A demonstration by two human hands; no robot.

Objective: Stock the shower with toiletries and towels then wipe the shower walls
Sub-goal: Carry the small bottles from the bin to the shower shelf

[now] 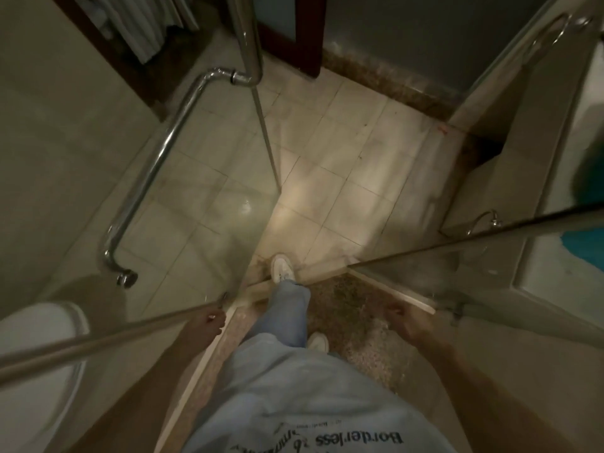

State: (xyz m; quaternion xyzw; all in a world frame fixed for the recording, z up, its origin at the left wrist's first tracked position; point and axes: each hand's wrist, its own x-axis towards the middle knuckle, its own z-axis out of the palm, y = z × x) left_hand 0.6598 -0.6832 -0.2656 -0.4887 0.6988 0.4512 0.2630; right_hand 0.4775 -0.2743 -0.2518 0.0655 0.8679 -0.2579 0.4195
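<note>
I look straight down at the shower threshold. One of my feet is on the tiled bathroom floor, the other on the speckled shower floor. My left hand hangs low beside the edge of the open glass shower door, close to or touching it, fingers curled. My right hand hangs low and blurred over the shower floor, with nothing visible in it. The door's chrome handle stands off the glass to my left. No toiletries or towels are visible in either hand.
A white toilet sits at the lower left behind the glass. A fixed glass panel runs to the right, with a counter holding something teal behind it. White cloths hang at the top left by a dark doorway.
</note>
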